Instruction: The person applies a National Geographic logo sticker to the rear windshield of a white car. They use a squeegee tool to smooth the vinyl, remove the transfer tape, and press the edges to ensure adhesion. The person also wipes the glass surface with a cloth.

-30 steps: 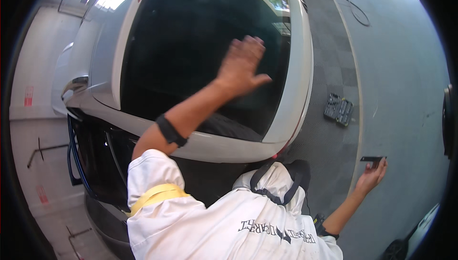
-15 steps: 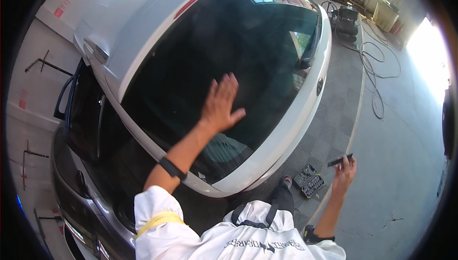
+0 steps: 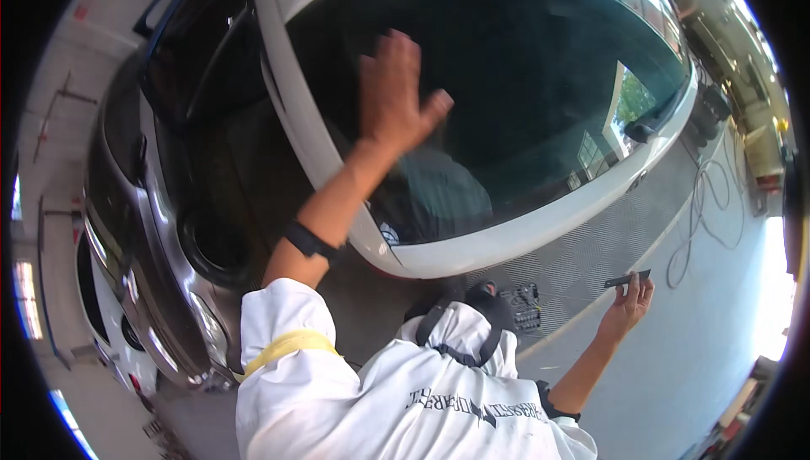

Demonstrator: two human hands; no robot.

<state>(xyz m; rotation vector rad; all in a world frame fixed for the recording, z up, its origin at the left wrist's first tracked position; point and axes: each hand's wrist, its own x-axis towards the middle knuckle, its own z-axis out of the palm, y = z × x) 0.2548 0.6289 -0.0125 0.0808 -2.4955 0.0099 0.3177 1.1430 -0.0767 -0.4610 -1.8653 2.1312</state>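
Observation:
The dark rear window (image 3: 523, 80) of a white car fills the upper middle of the view. Above its near left part is my left hand (image 3: 396, 93), open, fingers stretched and thumb spread; I cannot tell whether the palm touches the glass. Out to the right, over the floor, my right hand (image 3: 626, 306) is closed on a thin black flat piece (image 3: 629, 279), pinched between fingers and thumb. Its exact kind does not show. The car's white tailgate edge (image 3: 506, 245) runs between me and the glass, with a wiper (image 3: 643, 131) at the right.
A dark car (image 3: 126, 156) stands close on the left, a white car (image 3: 105, 317) beyond it. An open tool case (image 3: 521, 306) with several pieces lies on the patterned floor mat (image 3: 582, 249) by my foot. A hose (image 3: 704, 207) lies looped on the right.
The view has swung, so the cars sit differently in it. My left hand stays raised over the rear window, fingers spread. The black flat piece is still in my right hand.

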